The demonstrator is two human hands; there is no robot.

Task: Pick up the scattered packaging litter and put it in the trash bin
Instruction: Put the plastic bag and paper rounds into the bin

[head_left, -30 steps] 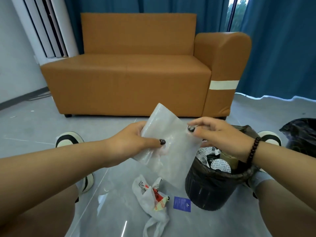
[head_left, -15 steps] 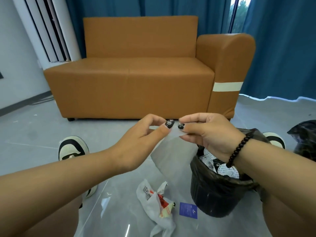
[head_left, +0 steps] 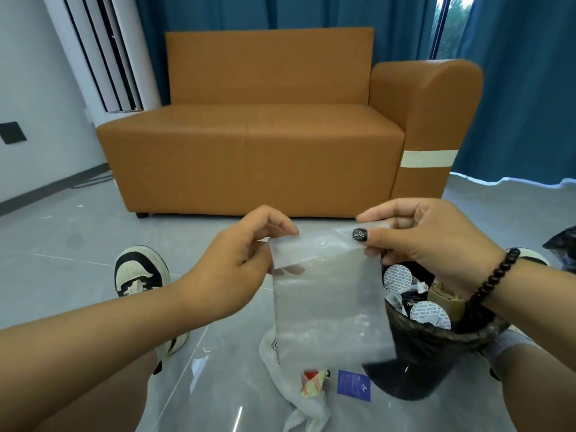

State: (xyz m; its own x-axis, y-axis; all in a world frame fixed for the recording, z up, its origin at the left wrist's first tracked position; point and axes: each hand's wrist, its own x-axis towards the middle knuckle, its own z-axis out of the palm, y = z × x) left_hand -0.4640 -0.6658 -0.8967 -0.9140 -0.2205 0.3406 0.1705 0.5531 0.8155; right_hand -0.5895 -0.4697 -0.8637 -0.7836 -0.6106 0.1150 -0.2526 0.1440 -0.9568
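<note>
The clear plastic bag hangs in front of the trash bin, veiling its left rim and wall at nine o'clock. It also covers the top of the white wrapper on the floor, whose tail runs off the bottom edge at six o'clock. Fingers of the left hand show only faintly through the plastic. The print on the small blue card is too small to read (as is the red and yellow scrap beside it). A dark bag at three o'clock is cut by the right edge.
</note>
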